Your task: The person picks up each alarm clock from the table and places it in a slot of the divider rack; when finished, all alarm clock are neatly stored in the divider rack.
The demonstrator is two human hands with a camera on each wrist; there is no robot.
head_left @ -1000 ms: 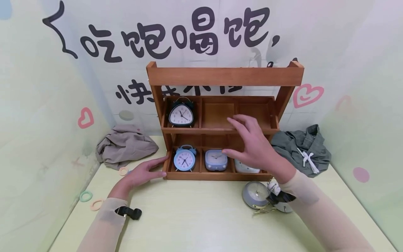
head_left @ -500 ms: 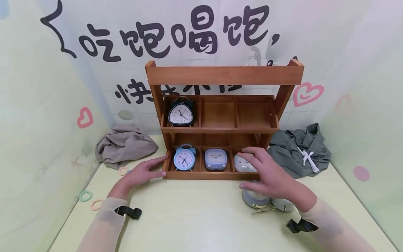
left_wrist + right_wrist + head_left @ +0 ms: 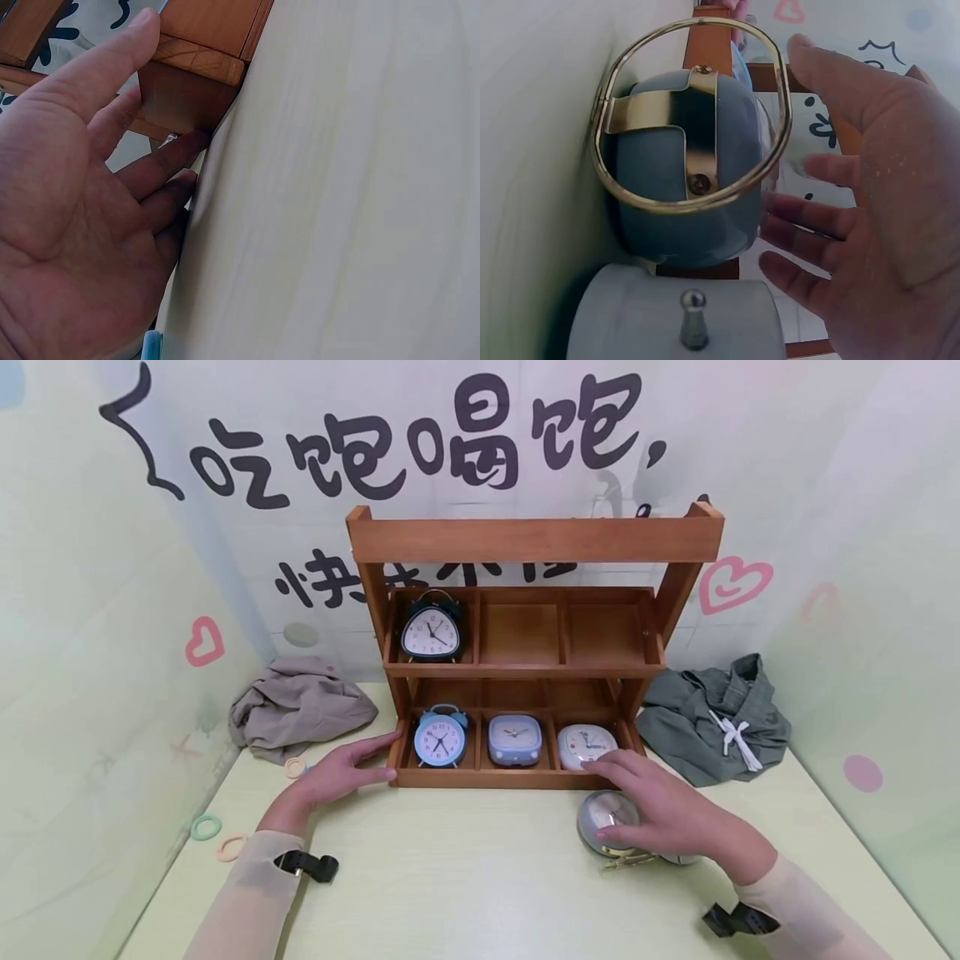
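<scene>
My right hand [image 3: 671,806] is spread over a round grey alarm clock [image 3: 598,810] lying face up on the table, thumb low over its face. In the right wrist view, that clock's blue-grey body [image 3: 697,244] carries a gold ring handle, and my fingers stand beside it without closing round it. Another pale clock [image 3: 630,322] is next to it, mostly hidden by my hand in the head view. My left hand [image 3: 333,781] touches the lower left corner of the wooden shelf [image 3: 525,539], thumb in front, fingers fairly straight along its side.
The lower tier holds a blue twin-bell clock [image 3: 439,739], a lavender square clock [image 3: 514,741] and a white clock [image 3: 585,747]. Above stands a dark triangular clock [image 3: 431,632]. Grey cloths [image 3: 296,706] flank the shelf; small rings [image 3: 205,827] lie at left.
My right hand has come down from in front of the upper tier, past the white clock, to the round grey clock on the table. The left hand stays at the shelf corner.
</scene>
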